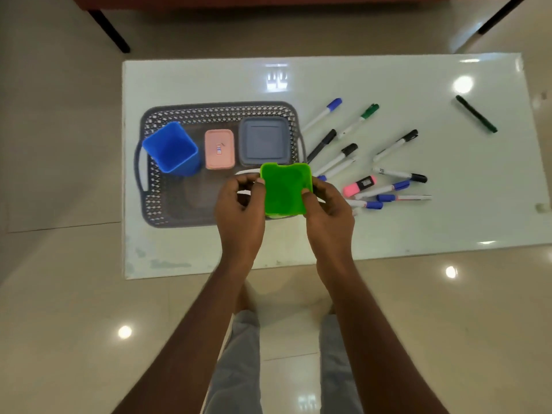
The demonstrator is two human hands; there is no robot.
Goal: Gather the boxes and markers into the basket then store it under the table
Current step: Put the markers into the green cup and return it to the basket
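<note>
Grip on the green box (pixel 285 189) over the basket (pixel 155 201)

The left hand (pixel 239 204) pinches the box's left edge between thumb and fingers, and the right hand (pixel 328 210) curls around its right edge with the thumb on top. The box hangs just above the near right corner of the basket. We judge it light, stiff and rather smooth, so two opposite edges are the good place to hold. Inside the basket the blue box (pixel 173 150) stands at the far left, with the pink box (pixel 219 149) and the grey box (pixel 264 141) to its right. We think the green one fits in front of them. To the right of the basket the markers (pixel 334 159) lie on the table (pixel 388 228), the nearest just beside its wall.
</note>
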